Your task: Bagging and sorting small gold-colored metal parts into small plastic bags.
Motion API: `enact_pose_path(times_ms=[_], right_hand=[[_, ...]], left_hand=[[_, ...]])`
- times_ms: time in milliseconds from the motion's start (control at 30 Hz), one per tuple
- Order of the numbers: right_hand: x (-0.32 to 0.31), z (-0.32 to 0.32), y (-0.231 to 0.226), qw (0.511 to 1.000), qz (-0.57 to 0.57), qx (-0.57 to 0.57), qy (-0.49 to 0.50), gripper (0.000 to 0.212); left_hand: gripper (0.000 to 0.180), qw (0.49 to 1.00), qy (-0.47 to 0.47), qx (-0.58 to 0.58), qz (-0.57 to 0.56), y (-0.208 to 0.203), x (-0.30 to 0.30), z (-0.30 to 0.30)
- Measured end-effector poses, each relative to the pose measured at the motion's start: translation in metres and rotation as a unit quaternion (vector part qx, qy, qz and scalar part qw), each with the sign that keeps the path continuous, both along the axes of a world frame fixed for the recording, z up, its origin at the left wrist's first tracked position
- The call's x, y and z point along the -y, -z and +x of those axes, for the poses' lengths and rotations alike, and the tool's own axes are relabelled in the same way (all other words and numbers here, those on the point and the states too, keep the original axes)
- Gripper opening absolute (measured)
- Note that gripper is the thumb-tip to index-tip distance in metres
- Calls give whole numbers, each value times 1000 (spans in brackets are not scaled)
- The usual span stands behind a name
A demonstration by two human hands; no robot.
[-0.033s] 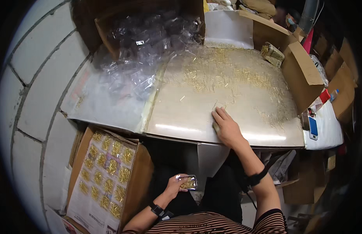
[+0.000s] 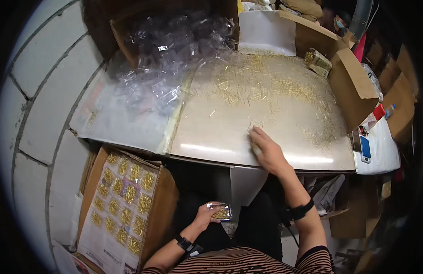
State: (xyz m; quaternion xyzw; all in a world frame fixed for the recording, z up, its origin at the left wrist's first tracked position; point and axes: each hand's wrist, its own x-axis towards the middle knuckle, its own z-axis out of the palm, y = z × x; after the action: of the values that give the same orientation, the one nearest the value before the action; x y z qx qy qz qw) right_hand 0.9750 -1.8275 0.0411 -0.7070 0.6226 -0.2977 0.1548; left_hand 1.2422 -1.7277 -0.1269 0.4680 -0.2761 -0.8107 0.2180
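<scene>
Mount: worn on my head, a single fisheye view.
Facing: steeply down over the table point(image 2: 211, 137).
Nearness: close; my forearms enter at lower frame.
Edges: straight lines bend toward the rim.

Small clear plastic packet of gold pieces point(image 2: 220, 212) in left hand point(image 2: 206, 217), open brown cardboard box of filled gold packets point(image 2: 125, 201) lower left, heap of empty clear packets point(image 2: 175, 50) upper left on table point(image 2: 211, 137), brown cardboard cartons point(image 2: 353, 86) right

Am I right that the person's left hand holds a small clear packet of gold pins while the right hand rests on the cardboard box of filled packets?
Not quite: in the head view the right hand rests on the tabletop among loose gold pins, not on the cardboard box. The left hand does hold the small clear packet.
</scene>
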Motion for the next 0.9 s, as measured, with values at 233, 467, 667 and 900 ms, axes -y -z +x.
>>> enact_pose_path(times_ms=[233,467,667,900], right_hand=[[-16,2,11,990,-58,-61,112,51],[-75,60,18,989,-64,-133,14,50],[-153,43,-12,997,-44,-46,-33,50],[-195,25,25,999,41,14,-2,42]], left_hand=[[34,998,14,-42,47,5,3,-33],[40,996,0,-69,57,8,3,-60],[38,998,30,-32,34,-18,2,-66],[50,995,69,-50,42,-13,-10,-33]])
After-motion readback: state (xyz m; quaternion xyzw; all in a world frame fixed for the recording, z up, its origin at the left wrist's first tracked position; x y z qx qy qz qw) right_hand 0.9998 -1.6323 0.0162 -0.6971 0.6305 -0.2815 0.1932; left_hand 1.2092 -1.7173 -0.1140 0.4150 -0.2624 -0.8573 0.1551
